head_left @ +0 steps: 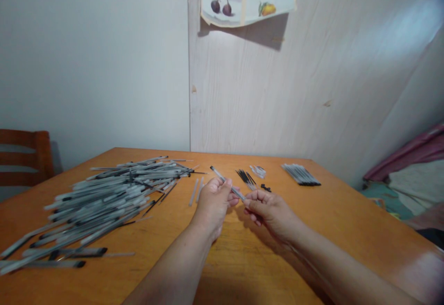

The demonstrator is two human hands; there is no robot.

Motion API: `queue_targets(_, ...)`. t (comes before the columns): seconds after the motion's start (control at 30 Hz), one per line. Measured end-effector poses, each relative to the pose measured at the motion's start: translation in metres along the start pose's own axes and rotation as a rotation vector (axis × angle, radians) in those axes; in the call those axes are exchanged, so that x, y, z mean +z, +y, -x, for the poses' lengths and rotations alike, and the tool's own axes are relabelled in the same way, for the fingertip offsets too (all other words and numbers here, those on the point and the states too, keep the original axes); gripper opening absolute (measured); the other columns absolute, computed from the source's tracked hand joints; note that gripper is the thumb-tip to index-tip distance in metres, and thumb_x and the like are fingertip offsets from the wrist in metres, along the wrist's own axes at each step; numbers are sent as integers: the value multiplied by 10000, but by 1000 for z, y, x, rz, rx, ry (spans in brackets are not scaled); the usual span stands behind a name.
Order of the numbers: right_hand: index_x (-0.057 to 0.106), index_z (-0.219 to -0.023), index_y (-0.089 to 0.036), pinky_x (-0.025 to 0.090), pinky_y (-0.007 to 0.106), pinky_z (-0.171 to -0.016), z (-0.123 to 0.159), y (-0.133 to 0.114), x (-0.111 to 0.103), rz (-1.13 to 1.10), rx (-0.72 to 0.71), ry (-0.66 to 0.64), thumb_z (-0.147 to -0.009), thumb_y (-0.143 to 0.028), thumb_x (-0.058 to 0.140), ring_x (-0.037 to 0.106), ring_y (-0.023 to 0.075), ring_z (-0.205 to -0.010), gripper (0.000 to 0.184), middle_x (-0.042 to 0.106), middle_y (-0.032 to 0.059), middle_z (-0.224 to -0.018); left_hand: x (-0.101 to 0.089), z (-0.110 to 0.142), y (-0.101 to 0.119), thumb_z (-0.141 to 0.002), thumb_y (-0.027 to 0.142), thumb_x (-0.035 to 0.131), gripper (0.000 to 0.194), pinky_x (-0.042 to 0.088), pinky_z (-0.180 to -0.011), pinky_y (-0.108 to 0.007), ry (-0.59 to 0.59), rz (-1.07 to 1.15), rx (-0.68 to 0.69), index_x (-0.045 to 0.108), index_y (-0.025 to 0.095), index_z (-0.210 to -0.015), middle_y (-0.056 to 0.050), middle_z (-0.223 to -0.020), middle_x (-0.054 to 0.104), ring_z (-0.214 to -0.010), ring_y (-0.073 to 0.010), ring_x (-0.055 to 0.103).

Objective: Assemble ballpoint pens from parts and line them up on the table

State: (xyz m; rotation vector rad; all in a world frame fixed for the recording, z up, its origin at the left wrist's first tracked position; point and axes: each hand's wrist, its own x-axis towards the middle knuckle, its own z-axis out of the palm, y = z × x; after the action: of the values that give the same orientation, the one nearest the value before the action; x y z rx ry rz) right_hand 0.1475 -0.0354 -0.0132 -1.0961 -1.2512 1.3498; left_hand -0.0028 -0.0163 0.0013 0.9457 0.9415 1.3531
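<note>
The pen [218,174] is in both hands: your left hand [212,199] pinches its middle, your right hand [268,207] its near end, likely to hold it steady. A messy pile [111,198] lies to their left, a neat row [301,175] past the right one, maybe to stop mixing.

Against my fingers [258,208], the pen [238,193] looks like smooth, translucent plastic, as do the heaped pens [114,194] at the frame's left. My tabletop [166,277] is wood with a soft gloss; the chair [26,157] at far left looks wooden too. The wall panel [329,64] at upper right shows shiny wood grain, the poster [243,9] up top matt paper, the right edge soft cloth [418,182].
</note>
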Motion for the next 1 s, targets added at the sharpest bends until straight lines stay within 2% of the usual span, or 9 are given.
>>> queue_targets(0.43,582,-791,-163,333,196,-466,5,-5,-1,-8,3,-2,-749,-359,728,448,59,-477,248,581,-25,-608,4,1,-2,-887,340,573,185,514,-611,-200,-18,-35,6,535,160,-881,-59,-818,679,-606,-73,583)
queue_targets(0.73,587,-791,-163,320,212,-466,4,-7,-5,97,-23,-15,-761,-330,690,446,71,-477,198,560,-26,-583,5,4,0,-874,357,594,209,512,-619,-201,-40,-30,17,548,154,-887,-57,-818,679,-633,-80,599)
queue_targets(1.0,588,-814,-162,320,216,-474,5,-8,-6,109,-39,-30,-775,-358,689,453,72,-494,223,577,-17,-629,7,7,1,-879,335,590,180,505,-606,-193,-42,11,-2,540,162,-890,-47,-804,675,-600,-72,587)
